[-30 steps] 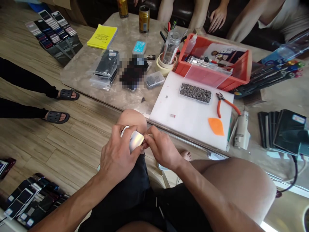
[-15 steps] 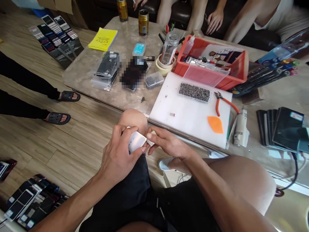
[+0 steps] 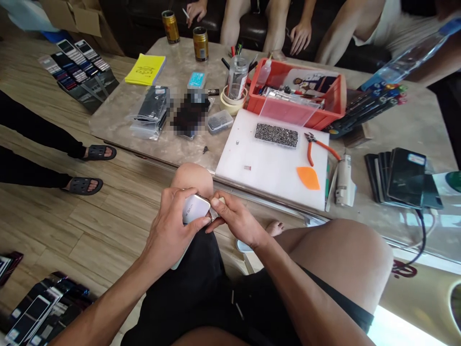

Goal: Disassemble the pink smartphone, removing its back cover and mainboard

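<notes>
Item 1: silver-white, round-cornered phone back shell (image 3: 194, 210), resting over my left knee, just short of the table edge. My left hand (image 3: 172, 230) is curled round it from the left, thumb along its lower edge, fingers closed over the top. My right hand (image 3: 234, 220) is pinched shut at its right end, fingertips (image 3: 216, 204) touching the shell; whether they hold some small part I cannot tell.

Item 2: white rectangular plastic work board (image 3: 273, 168) on the marble-patterned table (image 3: 118, 110), just beyond my hands. On it: a clear flat tray of small dark screws (image 3: 276, 135), orange-handled pliers (image 3: 317, 145), an orange triangular pick (image 3: 308, 177).

Item 3: red plastic bin (image 3: 333, 103), touching the board's far edge.

Item 4: stack of dark phones (image 3: 399, 178), well to the right.

Item 5: two gold drink cans (image 3: 200, 43), far side. Other people's hands lie beyond the table.
</notes>
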`<action>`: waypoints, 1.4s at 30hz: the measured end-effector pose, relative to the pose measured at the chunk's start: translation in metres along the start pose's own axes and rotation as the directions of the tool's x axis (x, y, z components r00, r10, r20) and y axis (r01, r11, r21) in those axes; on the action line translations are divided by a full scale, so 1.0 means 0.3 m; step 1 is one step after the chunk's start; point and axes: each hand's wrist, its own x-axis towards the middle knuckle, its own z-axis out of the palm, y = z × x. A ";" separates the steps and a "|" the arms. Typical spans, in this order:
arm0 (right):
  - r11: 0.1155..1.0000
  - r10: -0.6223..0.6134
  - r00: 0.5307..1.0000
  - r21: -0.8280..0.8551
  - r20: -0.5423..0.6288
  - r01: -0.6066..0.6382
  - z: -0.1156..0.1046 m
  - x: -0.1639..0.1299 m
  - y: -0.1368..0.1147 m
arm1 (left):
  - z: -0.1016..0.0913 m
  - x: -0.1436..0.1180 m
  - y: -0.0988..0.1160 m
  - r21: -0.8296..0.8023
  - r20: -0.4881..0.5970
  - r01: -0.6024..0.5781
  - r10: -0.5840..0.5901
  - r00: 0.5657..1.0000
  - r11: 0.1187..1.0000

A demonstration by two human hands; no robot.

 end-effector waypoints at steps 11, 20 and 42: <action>0.994 -0.073 0.986 0.074 -0.152 0.085 0.067 -0.024 0.061 | -0.011 -0.001 -0.003 0.012 0.022 -0.026 0.025 0.999 1.000; 0.991 -0.065 0.972 -0.131 -0.227 0.036 0.088 -0.047 0.047 | -0.010 0.007 0.015 0.030 0.031 0.030 -0.031 0.999 0.999; 0.966 0.003 0.990 -0.258 0.144 0.035 -0.078 0.049 -0.084 | -0.015 0.039 0.046 0.044 0.081 0.134 -0.137 0.987 0.990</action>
